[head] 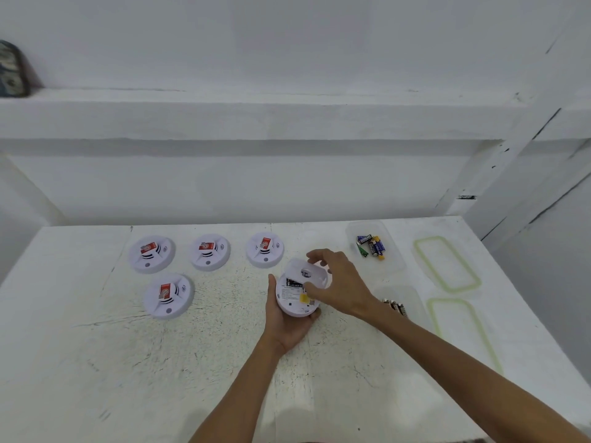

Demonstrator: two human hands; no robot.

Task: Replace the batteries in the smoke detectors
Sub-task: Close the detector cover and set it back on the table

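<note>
On the table's middle, held detector [292, 300]: a round white smoke detector, underside up, with a printed label and a yellow patch showing
Left hand [287, 327]: cups the held detector from below, thumb up its left edge, fingers curled round its near rim
Right hand [340, 282]: fingers and thumb curled, pinching the back plate
Back plate [311, 271]: a round white disc, tilted over the detector's far half; whether it is still hooked on is hard to tell
Other detectors: four lie face up to the left, each with a red sticker, three in a far row [152, 253] [210, 251] [265, 249], one nearer [168, 295]
Far tub [395, 263]: clear, open, holding loose batteries [372, 246]
Near tub [412, 298]: clear, just beside the right wrist, with a few cells [396, 307] partly hidden by it
Lids [447, 263] [463, 334]: two clear ones with green seals, flat along the table's right edge
</note>
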